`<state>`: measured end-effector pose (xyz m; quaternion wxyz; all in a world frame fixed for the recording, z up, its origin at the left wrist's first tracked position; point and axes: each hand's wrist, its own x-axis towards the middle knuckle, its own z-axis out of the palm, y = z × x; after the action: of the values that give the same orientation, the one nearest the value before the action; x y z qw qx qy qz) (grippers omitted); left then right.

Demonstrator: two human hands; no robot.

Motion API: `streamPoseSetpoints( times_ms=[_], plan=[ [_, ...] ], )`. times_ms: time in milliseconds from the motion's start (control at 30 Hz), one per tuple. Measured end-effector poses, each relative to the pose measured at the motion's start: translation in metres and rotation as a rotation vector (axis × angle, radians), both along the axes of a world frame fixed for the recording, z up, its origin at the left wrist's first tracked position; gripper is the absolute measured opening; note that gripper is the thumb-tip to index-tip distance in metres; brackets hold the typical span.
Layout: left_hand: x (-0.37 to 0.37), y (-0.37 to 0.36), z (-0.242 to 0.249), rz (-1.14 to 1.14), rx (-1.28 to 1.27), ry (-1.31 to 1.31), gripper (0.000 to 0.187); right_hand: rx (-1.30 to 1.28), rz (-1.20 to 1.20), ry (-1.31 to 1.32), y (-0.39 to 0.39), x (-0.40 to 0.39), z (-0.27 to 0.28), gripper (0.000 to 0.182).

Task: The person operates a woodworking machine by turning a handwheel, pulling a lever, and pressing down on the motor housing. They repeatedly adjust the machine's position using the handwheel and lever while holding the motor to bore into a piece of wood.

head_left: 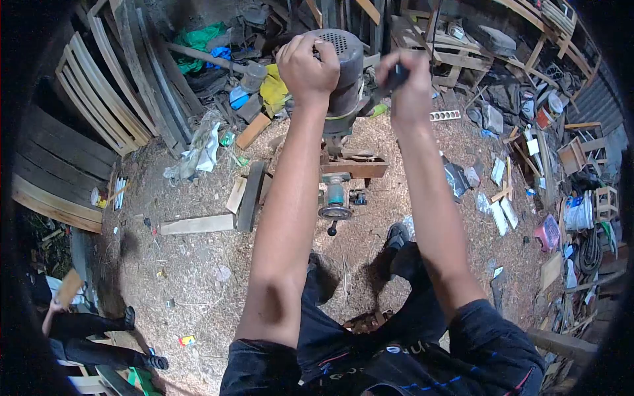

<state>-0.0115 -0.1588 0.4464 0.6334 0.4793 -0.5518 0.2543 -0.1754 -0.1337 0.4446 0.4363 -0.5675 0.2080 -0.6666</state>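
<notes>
A machine with an upright cylindrical motor housing (346,92), its top vented with small holes, stands in front of me. My left hand (308,69) is closed with fingers curled against the housing's upper left side. On the other side, my right hand (409,82), slightly blurred, wraps round a lever handle (396,77) with a black grip. Below the motor, a piece of wood (360,169) lies on the machine; the contact with any tool is hard to make out. Lower down, a round handwheel (335,212) with a black knob (332,231) faces me.
Loose boards (198,225) lie on the shaving-covered floor to the left. Curved planks (99,92) lean by the wall. A power strip (444,115) and scattered scraps lie to the right, near a pink basket (547,232). Another person (86,340) sits at lower left, holding wood.
</notes>
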Motion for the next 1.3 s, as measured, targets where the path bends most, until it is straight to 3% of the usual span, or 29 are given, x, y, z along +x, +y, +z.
streamPoseSetpoints(
  times_ms=[167, 367, 400, 467, 600, 633, 733, 767, 867, 967, 1167, 1267, 1300],
  plan=[
    [0.000, 0.004, -0.015, 0.004, 0.045, 0.002, 0.022, -0.127, 0.212, 0.089, 0.103, -0.039, -0.108, 0.040],
    [0.002, 0.002, -0.024, 0.016, 0.031, -0.067, 0.018, 0.265, 0.351, 0.767, 0.113, -0.057, -0.076, 0.018],
    [0.003, 0.005, -0.023, -0.006, 0.043, -0.085, 0.017, 0.322, 0.387, 0.846, 0.104, -0.054, -0.069, 0.021],
    [0.005, 0.010, -0.020, -0.032, 0.065, -0.112, 0.017, 0.375, 0.150, 1.179, 0.103, -0.025, -0.057, 0.039],
    [0.007, 0.009, -0.022, -0.043, 0.072, -0.129, 0.018, 0.387, -0.146, 1.521, 0.112, -0.013, -0.043, 0.065],
    [0.008, 0.009, -0.021, -0.043, 0.068, -0.140, 0.018, 0.738, 0.108, 1.378, 0.117, -0.017, -0.020, 0.063],
    [0.008, 0.011, -0.022, -0.044, 0.073, -0.160, 0.019, 0.399, -0.073, 1.425, 0.111, -0.027, -0.062, 0.062],
    [0.008, 0.013, -0.025, -0.043, 0.081, -0.156, 0.021, 0.438, -0.072, 1.369, 0.117, -0.027, -0.056, 0.065],
    [0.008, 0.006, -0.034, -0.032, 0.026, -0.142, 0.020, 0.439, -0.155, 1.252, 0.158, -0.030, -0.146, 0.065],
    [0.008, -0.004, -0.043, -0.012, -0.029, -0.117, 0.018, 0.494, -0.187, 1.091, 0.169, -0.026, -0.159, 0.072],
    [0.004, 0.005, -0.042, -0.034, -0.091, -0.156, 0.020, 0.431, -0.206, 1.071, 0.178, -0.031, -0.196, 0.079],
    [0.003, 0.025, -0.042, -0.124, 0.134, -0.118, 0.019, 0.364, -0.245, 1.043, 0.190, -0.033, -0.227, 0.079],
    [0.001, 0.027, -0.038, -0.113, 0.063, -0.112, 0.016, 0.336, -0.259, 1.036, 0.190, -0.032, -0.233, 0.078]
  ],
)
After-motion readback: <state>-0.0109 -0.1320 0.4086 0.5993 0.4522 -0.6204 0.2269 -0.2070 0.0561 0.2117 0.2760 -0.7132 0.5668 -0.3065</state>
